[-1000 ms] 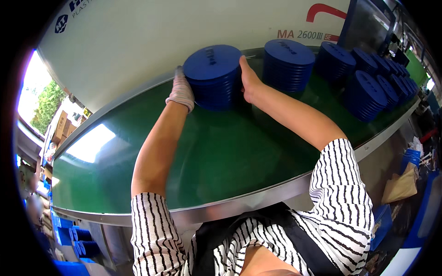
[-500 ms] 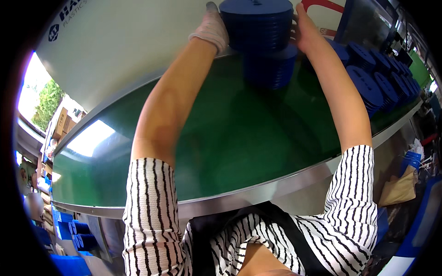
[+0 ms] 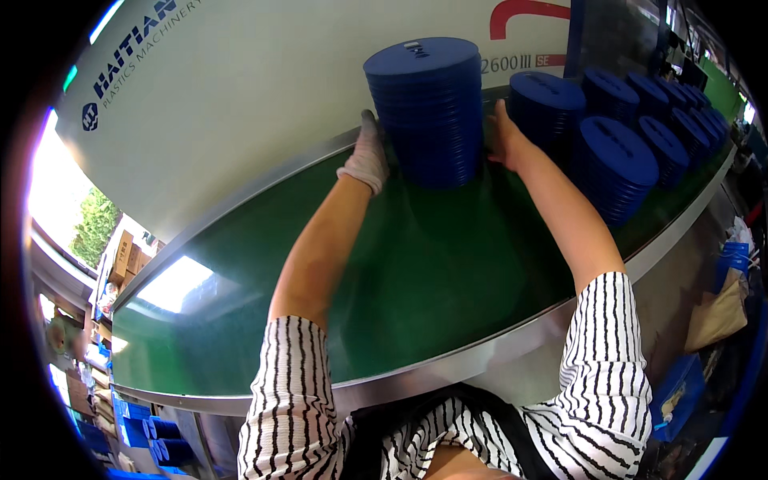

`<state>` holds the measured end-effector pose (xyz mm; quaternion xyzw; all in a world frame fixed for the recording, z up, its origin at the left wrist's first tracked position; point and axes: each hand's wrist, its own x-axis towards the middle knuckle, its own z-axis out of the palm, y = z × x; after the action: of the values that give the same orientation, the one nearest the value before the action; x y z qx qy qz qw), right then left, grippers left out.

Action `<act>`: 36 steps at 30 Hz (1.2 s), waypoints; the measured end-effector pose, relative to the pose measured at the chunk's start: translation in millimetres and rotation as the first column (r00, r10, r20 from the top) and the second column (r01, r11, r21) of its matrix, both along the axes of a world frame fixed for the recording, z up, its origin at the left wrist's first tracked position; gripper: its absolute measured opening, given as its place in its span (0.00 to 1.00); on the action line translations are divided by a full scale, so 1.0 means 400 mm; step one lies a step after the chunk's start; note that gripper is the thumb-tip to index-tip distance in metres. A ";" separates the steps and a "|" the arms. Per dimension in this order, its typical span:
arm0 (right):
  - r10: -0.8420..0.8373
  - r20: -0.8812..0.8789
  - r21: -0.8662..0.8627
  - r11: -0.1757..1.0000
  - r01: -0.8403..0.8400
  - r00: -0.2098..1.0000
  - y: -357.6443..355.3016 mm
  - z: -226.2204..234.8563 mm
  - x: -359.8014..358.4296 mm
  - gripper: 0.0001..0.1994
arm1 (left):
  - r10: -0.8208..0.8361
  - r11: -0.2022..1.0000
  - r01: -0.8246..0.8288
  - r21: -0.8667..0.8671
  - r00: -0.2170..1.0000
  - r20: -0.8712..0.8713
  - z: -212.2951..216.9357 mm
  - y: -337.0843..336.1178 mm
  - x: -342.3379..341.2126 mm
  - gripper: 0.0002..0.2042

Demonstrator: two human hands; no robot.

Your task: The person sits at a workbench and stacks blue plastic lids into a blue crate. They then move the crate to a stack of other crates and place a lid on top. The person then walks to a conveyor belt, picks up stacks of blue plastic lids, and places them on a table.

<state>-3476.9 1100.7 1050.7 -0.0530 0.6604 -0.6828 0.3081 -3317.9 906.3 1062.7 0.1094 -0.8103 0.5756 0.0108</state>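
A tall stack of round, dark blue ribbed plastic discs (image 3: 432,120) stands on the green tabletop (image 3: 416,280), straight ahead of me. My left hand (image 3: 368,158), in a pale glove with a grey thumb tip, is at its left side, thumb up and palm toward the stack. On the opposite side, my bare right hand (image 3: 506,140) has its thumb raised and fingers slightly apart, close to the discs. Neither hand appears to grip; the fingers of the left are partly hidden, so touching is hard to judge.
Several similar blue stacks (image 3: 614,164) stand in rows on the right. A large cream machine panel (image 3: 264,72) rises behind the table. A metal edge (image 3: 448,364) runs along the near side. Cardboard boxes (image 3: 122,254) and blue bins (image 3: 132,420) are at far left.
Both hands have moved down from the upper discs, which they held on top of a lower stack. The discs now form one aligned tall stack, and the hands have loosened. The view has tilted up.
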 end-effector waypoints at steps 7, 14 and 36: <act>0.253 -0.090 -0.333 0.904 -0.268 0.963 -0.010 0.046 0.121 0.41 | -0.020 0.998 0.018 0.063 1.000 0.019 -0.026 0.021 0.005 0.29; 0.329 -0.222 -0.317 0.866 -0.387 0.918 -0.012 0.084 0.165 0.42 | 0.002 0.984 0.008 0.179 0.998 -0.056 0.050 0.068 0.121 0.29; 0.950 -0.008 -0.596 0.247 -0.764 0.313 0.065 0.290 0.918 0.31 | 0.810 -0.360 0.799 -0.481 0.011 -0.587 0.221 0.547 1.060 0.20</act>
<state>-3109.7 1126.8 1166.8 -0.3644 0.2472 -0.5318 0.7234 -2893.8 1125.1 1150.9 0.0056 0.4440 0.6461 -0.6208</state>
